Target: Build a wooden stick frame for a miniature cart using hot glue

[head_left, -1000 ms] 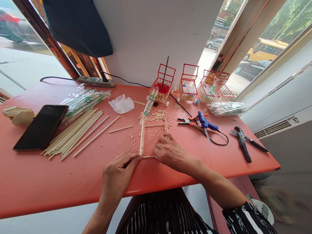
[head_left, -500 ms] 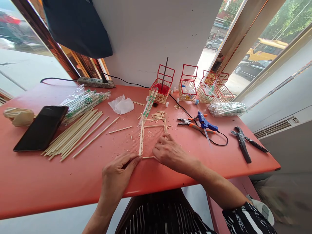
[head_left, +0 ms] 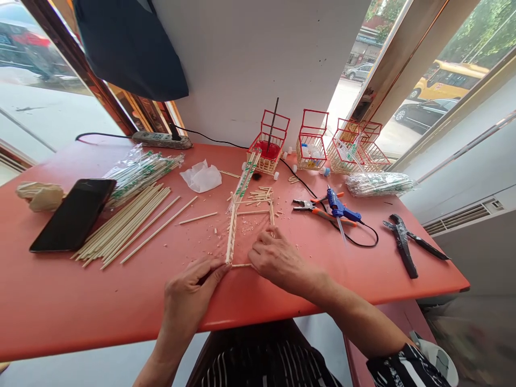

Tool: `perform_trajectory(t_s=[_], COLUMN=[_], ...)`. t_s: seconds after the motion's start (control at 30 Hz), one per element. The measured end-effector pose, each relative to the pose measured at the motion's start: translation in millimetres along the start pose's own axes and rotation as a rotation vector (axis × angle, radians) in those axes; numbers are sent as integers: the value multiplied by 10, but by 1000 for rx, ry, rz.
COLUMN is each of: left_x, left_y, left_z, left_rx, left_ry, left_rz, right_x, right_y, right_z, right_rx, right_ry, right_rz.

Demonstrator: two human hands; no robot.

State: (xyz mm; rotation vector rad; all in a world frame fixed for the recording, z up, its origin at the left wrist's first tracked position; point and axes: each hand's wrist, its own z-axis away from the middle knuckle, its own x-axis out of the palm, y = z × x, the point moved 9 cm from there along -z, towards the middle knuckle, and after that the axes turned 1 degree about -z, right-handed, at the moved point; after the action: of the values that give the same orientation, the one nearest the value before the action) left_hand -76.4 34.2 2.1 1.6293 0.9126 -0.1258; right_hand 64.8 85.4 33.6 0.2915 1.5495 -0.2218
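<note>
A small frame of wooden sticks (head_left: 231, 236) rests on the red table in front of me, with crossbars at its far end and one stick along its near end. My left hand (head_left: 192, 285) pinches the near left corner of this frame between thumb and fingers. Over its right side my right hand (head_left: 278, 258) is closed, gripping the frame near the right corner and covering part of that side. Short cut stick pieces (head_left: 261, 194) and crumbs lie beyond and inside the frame. A paper-wrapped pair of chopsticks (head_left: 246, 174) leans near the far left corner.
Left are loose sticks (head_left: 124, 226), a phone (head_left: 72, 215) and bagged chopsticks (head_left: 141, 169). To the right lie orange-handled pliers (head_left: 322, 212), a blue glue gun (head_left: 342, 207) with its cord, and black pliers (head_left: 403, 244). Small red-rimmed stick carts (head_left: 311, 145) stand along the wall.
Both hands stay on the frame with almost the same grip. The view has shifted slightly, and the frame's near end appears a little lower and farther left.
</note>
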Motion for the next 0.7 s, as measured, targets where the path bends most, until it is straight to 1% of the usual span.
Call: perform_trajectory(t_s=[0.2,0.33,0.47,0.57,0.7], left_x=[2,13,4,17,19], left_y=[-31,-49,-18,22,42], left_z=[15,26,17,9,16], left_rx=[32,45,56,58,58], left_ry=[7,2,11,-17,-27], left_rz=[-17,-20,0,18,45], right_x=[23,7,-5,8,38], right_y=[17,10,8,19,31], right_z=[-6,-3,0,4,4], right_rx=[7,-5,3,15,17], right_ry=[-28,-5,-16,-19,2], right_rz=[-13,-16,-27,-34,-16])
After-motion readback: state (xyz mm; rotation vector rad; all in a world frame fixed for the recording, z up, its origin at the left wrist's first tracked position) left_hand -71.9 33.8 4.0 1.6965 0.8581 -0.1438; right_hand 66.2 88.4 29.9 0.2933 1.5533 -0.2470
